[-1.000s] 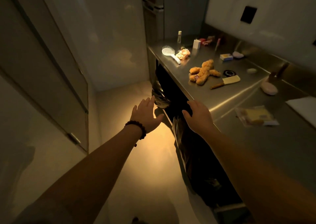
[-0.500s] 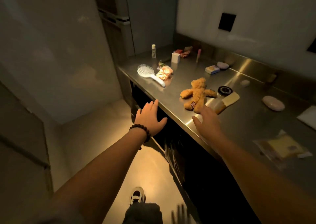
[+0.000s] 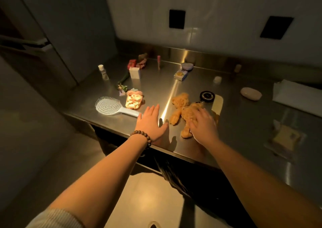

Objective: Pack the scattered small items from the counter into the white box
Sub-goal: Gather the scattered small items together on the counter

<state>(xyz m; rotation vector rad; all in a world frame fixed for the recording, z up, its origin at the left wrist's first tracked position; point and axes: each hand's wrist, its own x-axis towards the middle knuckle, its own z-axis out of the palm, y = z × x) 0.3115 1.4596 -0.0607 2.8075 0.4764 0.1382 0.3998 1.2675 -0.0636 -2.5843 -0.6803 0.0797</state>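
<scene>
Small items lie scattered on a steel counter (image 3: 244,123). A fuzzy orange teddy bear (image 3: 181,109) lies near the front edge, and my right hand (image 3: 203,126) rests open over its lower body. My left hand (image 3: 150,122) is flat and open just above the counter, beside the handle of a white hairbrush (image 3: 108,107). A pink and yellow scrunchie (image 3: 134,100) lies behind the brush. The white box (image 3: 296,97) stands at the far right. A black round tin (image 3: 207,95) and a flat cream brush (image 3: 217,103) lie behind the bear.
Further back are a small bottle (image 3: 104,72), a white carton (image 3: 135,72), red packets (image 3: 132,63), a keychain (image 3: 122,86), a small printed box (image 3: 181,75), an oval soap (image 3: 250,93) and a clear packet (image 3: 285,137). A tall cabinet (image 3: 43,45) stands at the left.
I have stepped up to the counter. Both hands moved forward over it: the right onto the teddy bear, the left next to the hairbrush handle.
</scene>
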